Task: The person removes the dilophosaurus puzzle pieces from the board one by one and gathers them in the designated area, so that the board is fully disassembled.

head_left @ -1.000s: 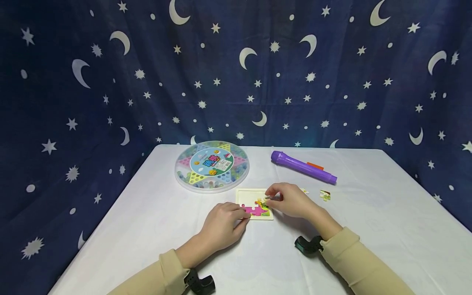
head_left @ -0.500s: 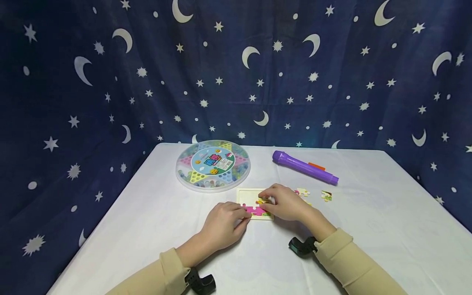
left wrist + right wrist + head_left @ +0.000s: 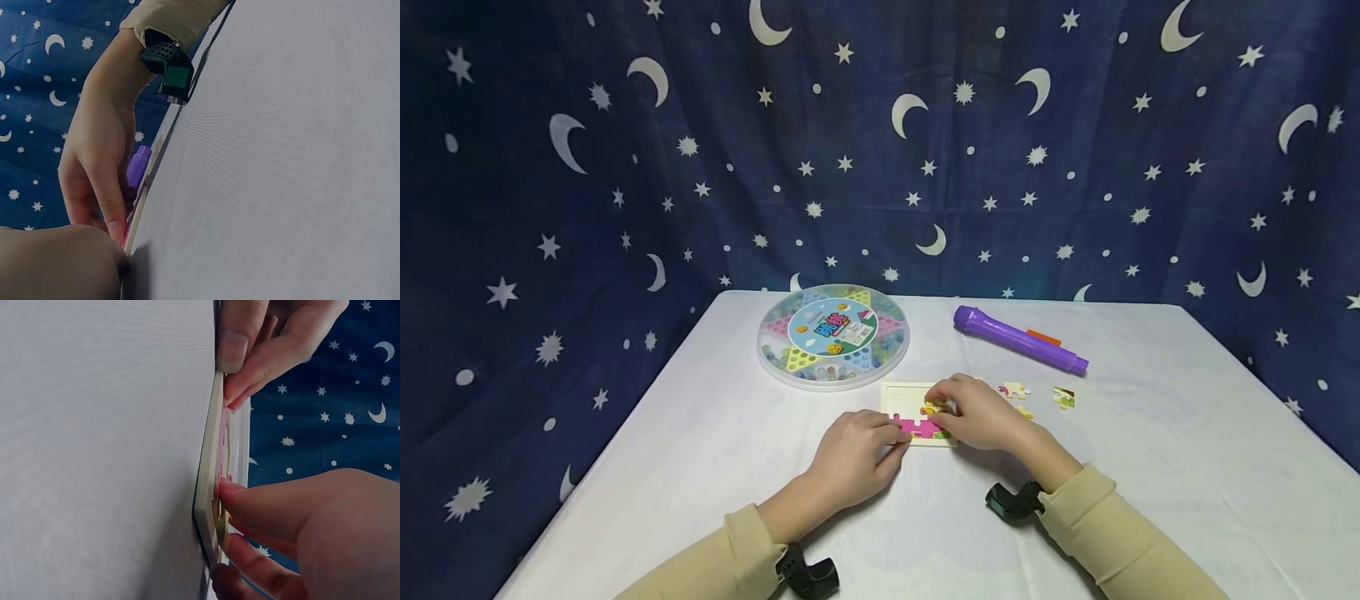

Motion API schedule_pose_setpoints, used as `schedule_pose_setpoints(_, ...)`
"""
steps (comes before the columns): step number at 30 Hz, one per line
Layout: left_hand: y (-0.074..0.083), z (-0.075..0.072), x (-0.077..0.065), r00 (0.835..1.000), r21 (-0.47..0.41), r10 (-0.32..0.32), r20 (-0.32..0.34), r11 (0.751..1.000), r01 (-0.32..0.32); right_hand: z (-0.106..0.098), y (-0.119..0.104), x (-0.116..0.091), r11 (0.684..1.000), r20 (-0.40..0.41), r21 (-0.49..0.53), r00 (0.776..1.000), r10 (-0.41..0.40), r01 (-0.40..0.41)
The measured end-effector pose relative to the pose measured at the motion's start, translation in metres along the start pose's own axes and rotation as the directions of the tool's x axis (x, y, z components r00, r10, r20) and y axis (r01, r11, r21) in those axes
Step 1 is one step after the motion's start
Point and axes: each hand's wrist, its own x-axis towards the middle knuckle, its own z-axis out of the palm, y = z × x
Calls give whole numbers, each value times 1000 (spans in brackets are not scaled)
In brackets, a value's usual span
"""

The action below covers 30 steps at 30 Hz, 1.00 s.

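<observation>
A small jigsaw puzzle in a cream tray lies on the white table, with several pink and green pieces along its near side. My left hand holds the tray's near left corner, thumb at the edge and fingertips over the pink part. At the tray's right side, my right hand pinches a yellow-green puzzle piece between thumb and fingers, low over the tray. The fingers hide much of that piece. In the left wrist view, my right hand reaches down to the tray from beyond my left hand.
Loose puzzle pieces lie right of the tray, one farther out. A round Chinese checkers box with marbles stands behind on the left. Behind on the right lies a purple toy microphone. A dark star-patterned curtain hangs beyond the table.
My right hand has moved slightly left and farther over the tray, uncovering loose pieces to its right. My left hand keeps its place on the tray corner.
</observation>
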Motion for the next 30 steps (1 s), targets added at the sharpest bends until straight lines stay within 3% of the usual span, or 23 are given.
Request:
schedule_pose_setpoints(14, 0, 1, 0, 1000, -5, 4, 1, 1000, -4, -4, -1, 0, 993, -17, 99, 998, 61, -59)
schedule_pose_setpoints(30, 1, 0, 0, 1000, 2, 9, -7, 1000, -9, -4, 0, -1, 999, -38, 43, 999, 0, 2)
